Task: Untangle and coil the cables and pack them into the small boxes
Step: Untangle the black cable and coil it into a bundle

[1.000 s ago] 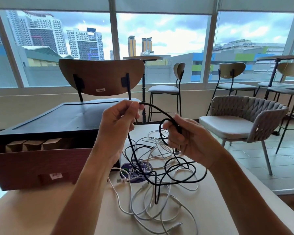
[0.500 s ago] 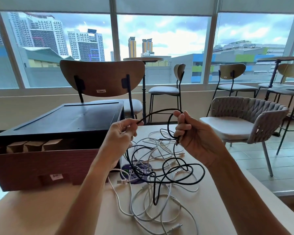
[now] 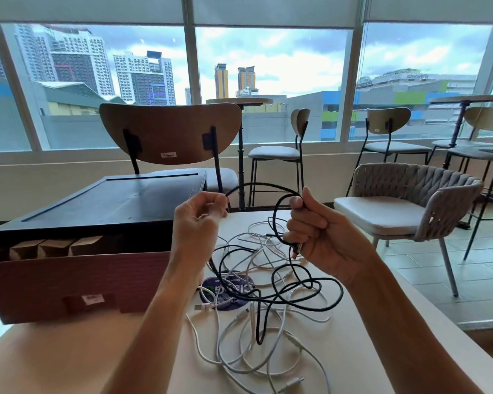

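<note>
Both hands are up at centre frame: the left hand (image 3: 197, 220) pinches the black cable (image 3: 282, 297), and the right hand (image 3: 319, 231) grips a loop of it. The rest trails into the white cables (image 3: 256, 362) on the table (image 3: 69, 354), with small boxes (image 3: 54, 247) at left.

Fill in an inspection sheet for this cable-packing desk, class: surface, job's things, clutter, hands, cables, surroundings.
Surface: beige table, partly covered.
Job's things: small boxes stand in a large brown box; black board on top.
Clutter: round blue sticker under the heap.
Hands: left hand pinches the black cable; right hand grips its loop.
Cables: black cable tangled over white cables.
Surroundings: chairs, windows, city view.
</note>
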`<state>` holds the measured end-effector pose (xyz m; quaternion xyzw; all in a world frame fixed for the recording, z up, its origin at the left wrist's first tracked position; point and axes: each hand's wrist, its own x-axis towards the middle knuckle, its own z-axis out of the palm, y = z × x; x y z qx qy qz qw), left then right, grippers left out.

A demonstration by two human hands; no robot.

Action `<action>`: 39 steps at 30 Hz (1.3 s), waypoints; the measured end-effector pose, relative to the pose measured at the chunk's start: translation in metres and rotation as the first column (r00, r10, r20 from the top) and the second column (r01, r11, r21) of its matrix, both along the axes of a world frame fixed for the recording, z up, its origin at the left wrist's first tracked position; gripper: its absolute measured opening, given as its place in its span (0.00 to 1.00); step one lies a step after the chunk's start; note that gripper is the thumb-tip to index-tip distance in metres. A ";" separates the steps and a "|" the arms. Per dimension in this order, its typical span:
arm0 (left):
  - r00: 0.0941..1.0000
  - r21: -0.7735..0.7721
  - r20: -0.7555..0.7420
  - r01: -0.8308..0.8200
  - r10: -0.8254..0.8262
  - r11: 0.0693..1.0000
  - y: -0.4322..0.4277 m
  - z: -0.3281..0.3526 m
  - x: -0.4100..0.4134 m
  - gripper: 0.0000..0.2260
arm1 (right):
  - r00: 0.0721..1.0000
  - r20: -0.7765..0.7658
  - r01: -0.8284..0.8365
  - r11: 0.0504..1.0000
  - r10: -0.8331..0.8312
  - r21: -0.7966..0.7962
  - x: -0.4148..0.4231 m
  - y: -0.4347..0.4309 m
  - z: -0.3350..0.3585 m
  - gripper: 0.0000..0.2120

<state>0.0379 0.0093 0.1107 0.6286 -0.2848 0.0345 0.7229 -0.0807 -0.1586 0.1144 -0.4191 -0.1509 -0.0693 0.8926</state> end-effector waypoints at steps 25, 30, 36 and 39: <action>0.799 0.864 0.131 0.199 -0.587 0.463 0.019 0.022 -0.038 0.10 | 0.595 0.303 0.792 0.479 -0.744 -0.379 0.015 0.010 -0.014 0.15; 0.817 0.667 0.286 0.205 -0.500 0.716 0.022 0.032 -0.030 0.07 | 0.725 0.329 0.613 0.350 -0.605 -0.708 0.013 0.014 -0.019 0.13; 0.956 0.259 0.116 0.232 -0.268 0.938 0.022 0.032 -0.016 0.05 | 0.902 0.090 0.365 0.635 -0.422 -0.681 0.004 0.001 -0.015 0.15; 0.968 0.092 -0.003 0.252 -0.252 0.963 0.020 0.031 -0.012 0.04 | 0.946 0.048 0.278 0.725 -0.321 -0.630 -0.001 -0.006 -0.015 0.19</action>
